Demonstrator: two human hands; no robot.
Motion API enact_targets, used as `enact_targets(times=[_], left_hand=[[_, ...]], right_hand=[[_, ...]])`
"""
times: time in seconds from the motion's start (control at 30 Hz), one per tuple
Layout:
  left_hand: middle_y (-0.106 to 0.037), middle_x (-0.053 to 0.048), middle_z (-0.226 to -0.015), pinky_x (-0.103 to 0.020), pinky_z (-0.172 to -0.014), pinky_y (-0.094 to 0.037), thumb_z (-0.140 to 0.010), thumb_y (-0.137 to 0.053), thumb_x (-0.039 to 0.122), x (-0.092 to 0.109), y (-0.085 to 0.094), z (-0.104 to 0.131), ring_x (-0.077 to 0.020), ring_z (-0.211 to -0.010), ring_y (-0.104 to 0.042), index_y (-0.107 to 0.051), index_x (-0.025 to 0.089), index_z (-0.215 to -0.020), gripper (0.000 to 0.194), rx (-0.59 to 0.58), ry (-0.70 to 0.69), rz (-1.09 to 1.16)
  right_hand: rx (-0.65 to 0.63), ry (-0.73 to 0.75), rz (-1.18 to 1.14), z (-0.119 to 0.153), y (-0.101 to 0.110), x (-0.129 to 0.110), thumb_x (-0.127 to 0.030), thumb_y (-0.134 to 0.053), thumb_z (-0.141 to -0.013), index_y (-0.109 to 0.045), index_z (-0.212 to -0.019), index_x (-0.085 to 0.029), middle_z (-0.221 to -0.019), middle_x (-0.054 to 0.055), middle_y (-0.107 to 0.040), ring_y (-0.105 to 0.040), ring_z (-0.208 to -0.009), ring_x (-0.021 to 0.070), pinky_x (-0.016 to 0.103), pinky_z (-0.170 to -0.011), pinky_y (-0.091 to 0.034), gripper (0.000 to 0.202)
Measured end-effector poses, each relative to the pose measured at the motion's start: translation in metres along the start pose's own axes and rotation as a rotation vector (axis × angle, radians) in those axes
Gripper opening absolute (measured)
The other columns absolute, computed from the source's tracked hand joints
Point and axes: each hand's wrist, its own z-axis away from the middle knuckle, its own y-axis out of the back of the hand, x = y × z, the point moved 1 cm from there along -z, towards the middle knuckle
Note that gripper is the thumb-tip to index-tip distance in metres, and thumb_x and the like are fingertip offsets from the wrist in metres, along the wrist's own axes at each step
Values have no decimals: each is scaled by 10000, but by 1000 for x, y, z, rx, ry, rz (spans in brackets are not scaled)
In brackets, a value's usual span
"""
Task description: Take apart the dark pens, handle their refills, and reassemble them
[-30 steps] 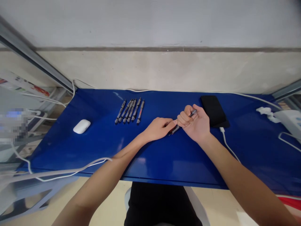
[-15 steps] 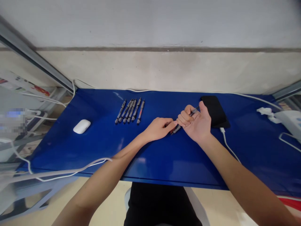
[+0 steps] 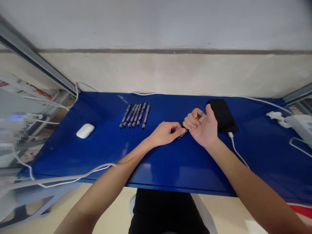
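Observation:
A dark pen [image 3: 201, 114] slants across my right hand [image 3: 201, 127], whose fingers are curled round it with the palm turned up and the thumb raised. My left hand [image 3: 167, 132] pinches the pen's lower end between thumb and fingers, just left of the right fingertips. Most of the pen's middle is hidden by my fingers. To the left, several grey and black pens [image 3: 135, 115] lie side by side on the blue table [image 3: 156, 165]; the rightmost pen [image 3: 146, 116] shows a reddish strip.
Behind my right hand lies a black phone [image 3: 221, 113] with a white cable [image 3: 235, 146] plugged in. A white earbud case [image 3: 85, 130] rests at the left. Another white cable [image 3: 80, 177] crosses the front left edge. The wall [image 3: 156, 73] borders the table's back.
My left thumb and fingers have shifted slightly on the pen's lower end, covering more of it. The right hand has moved a touch left. The pens in the row stay put.

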Motion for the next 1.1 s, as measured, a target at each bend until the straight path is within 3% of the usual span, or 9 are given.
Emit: enact_targets(times=[0.33,0.5,0.7,0.93,1.1], left_hand=[[-702,7,-719,-215,-604,-382,-947,-576,465,-3,0,-1,-91,-592,-547,-692,177,-834,331,-20,0,41],[-728,12,-747,-213,-631,-404,-931,-563,301,-5,0,-2,-98,-624,-603,-696,184,-913,178,-38,-9,39],[-724,10,-740,-215,-602,-381,-978,-534,440,-2,0,-1,-88,-582,-558,-685,181,-852,325,-27,-10,33],[-708,22,-731,-218,-600,-381,-912,-650,479,-2,-1,-1,-94,-610,-565,-715,187,-836,308,-18,-7,9],[-709,21,-724,-227,-607,-373,-949,-605,430,-3,-1,-1,-93,-611,-567,-711,186,-798,306,-24,-31,-29]], right_hand=[[7,18,98,-4,7,5,-744,-423,-940,-541,-630,-223,-524,-37,-314,-344,-507,135,327,-598,-448,618],[47,46,175,-4,4,7,-766,-424,-920,-472,-605,-231,-511,-57,-227,-261,-470,126,310,-547,-420,623],[81,58,192,-3,0,7,-778,-384,-923,-361,-611,-241,-512,-71,-158,-165,-463,130,307,-499,-377,621],[111,116,164,-5,3,8,-714,-412,-957,-391,-694,-247,-606,-53,-228,-271,-529,148,330,-608,-463,537],[108,146,143,-6,6,9,-691,-421,-969,-410,-719,-250,-639,-45,-268,-319,-554,151,345,-657,-495,507]])
